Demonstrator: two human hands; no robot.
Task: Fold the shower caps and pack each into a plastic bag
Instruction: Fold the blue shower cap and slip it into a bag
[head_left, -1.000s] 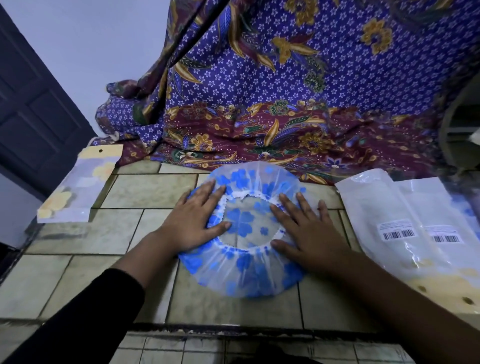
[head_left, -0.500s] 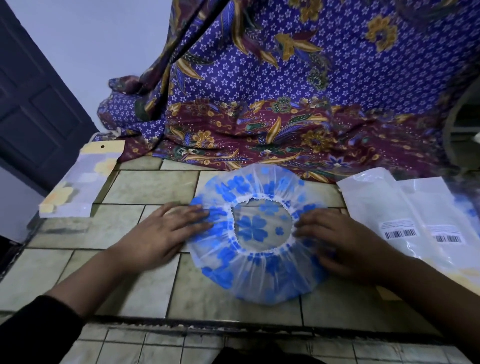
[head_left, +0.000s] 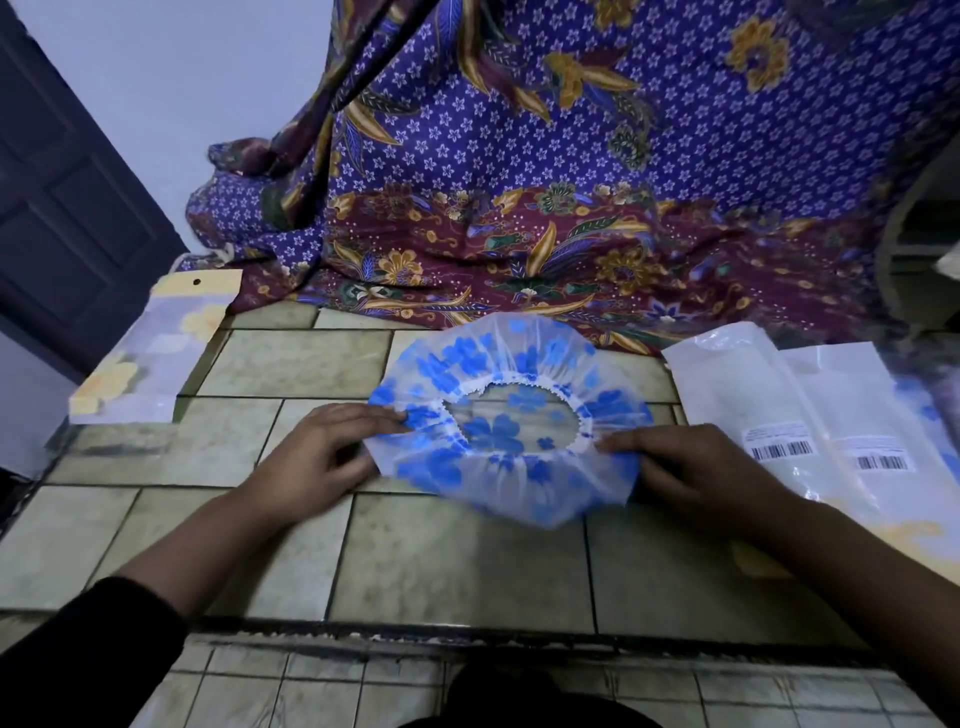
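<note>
A clear shower cap (head_left: 441, 364) with blue flowers lies spread on the tiled counter (head_left: 457, 566), its elastic opening facing up. My left hand (head_left: 317, 457) pinches the cap's left edge, fingers on top and thumb under the plastic. At the opposite side my right hand (head_left: 696, 473) pinches the right edge the same way. The near half of the cap looks lifted off the tiles and blurred. Two flat plastic bags (head_left: 769, 410) with barcode labels lie to the right of the cap.
A purple and maroon batik cloth (head_left: 571, 208) hangs behind and drapes onto the counter's back. A packed bag with yellow flowers (head_left: 150, 348) lies at the far left corner. The counter's front edge (head_left: 467, 631) runs just below my forearms. A dark door (head_left: 62, 218) stands at the left.
My hands slid from the elastic opening outward to the cap's left and right edges and took hold of them. The near half of the cap has come up off the tiles.
</note>
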